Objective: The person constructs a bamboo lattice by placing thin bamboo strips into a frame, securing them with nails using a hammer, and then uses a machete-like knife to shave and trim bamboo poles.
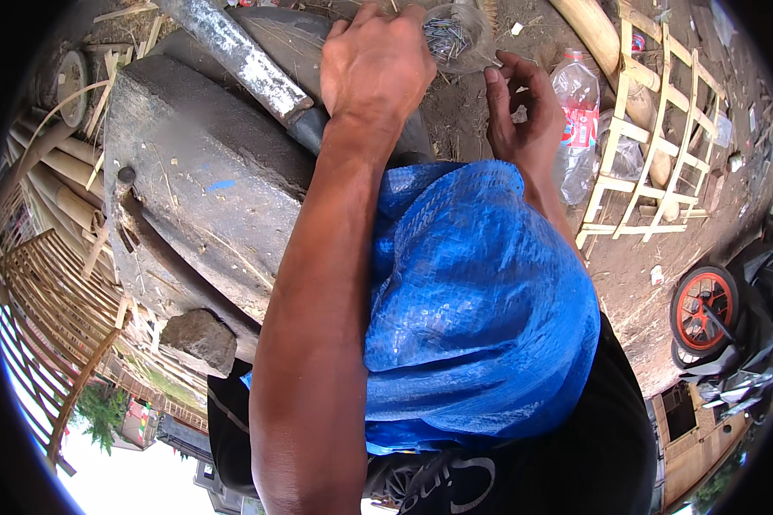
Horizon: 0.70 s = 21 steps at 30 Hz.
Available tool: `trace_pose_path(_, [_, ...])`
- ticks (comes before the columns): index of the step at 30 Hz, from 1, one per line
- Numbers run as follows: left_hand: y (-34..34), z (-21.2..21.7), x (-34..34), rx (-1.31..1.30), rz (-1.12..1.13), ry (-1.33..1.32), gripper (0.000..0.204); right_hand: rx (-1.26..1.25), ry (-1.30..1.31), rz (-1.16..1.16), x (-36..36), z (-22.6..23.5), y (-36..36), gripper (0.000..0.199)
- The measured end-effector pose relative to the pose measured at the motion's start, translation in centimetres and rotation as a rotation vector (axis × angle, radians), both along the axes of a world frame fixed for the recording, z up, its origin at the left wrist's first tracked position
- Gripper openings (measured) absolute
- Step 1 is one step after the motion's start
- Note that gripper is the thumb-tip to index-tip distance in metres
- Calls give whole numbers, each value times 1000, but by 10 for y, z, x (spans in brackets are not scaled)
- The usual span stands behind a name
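My left hand (376, 64) is closed, its fingers curled at the top edge; what they hold is hidden. My right hand (531, 112) is raised beside a clear round container of nails (447, 36). Its thumb and forefinger come together in a pinch, and anything between them is too small to name. Blue woven plastic sheeting (481, 292) covers my lap, with my left forearm passing alongside it. Left of my left wrist, a bar with worn whitish coating (245, 64) slants down to a dark end.
A grey slab (197, 180) lies at left, with a dark curved stick (180, 249) and a rock (199, 339). At right are a clear plastic bottle (577, 129) and a bamboo lattice (653, 129). A motorbike with an orange-rimmed wheel (704, 311) stands farther right.
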<state>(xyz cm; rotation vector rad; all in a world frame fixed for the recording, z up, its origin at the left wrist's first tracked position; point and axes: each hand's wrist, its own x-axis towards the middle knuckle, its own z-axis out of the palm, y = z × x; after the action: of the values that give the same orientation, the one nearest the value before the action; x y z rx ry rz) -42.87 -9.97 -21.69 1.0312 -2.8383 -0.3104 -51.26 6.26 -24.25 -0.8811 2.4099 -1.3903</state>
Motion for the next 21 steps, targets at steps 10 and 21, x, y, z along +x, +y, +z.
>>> trace_pose_path(10, [-3, 21, 4, 30, 6, 85, 16, 589, -156, 83, -1, -63, 124, 15])
trace_pose_path(21, [1, 3, -5, 44, 50, -21, 25, 566, 126, 279, 11, -89, 145, 27])
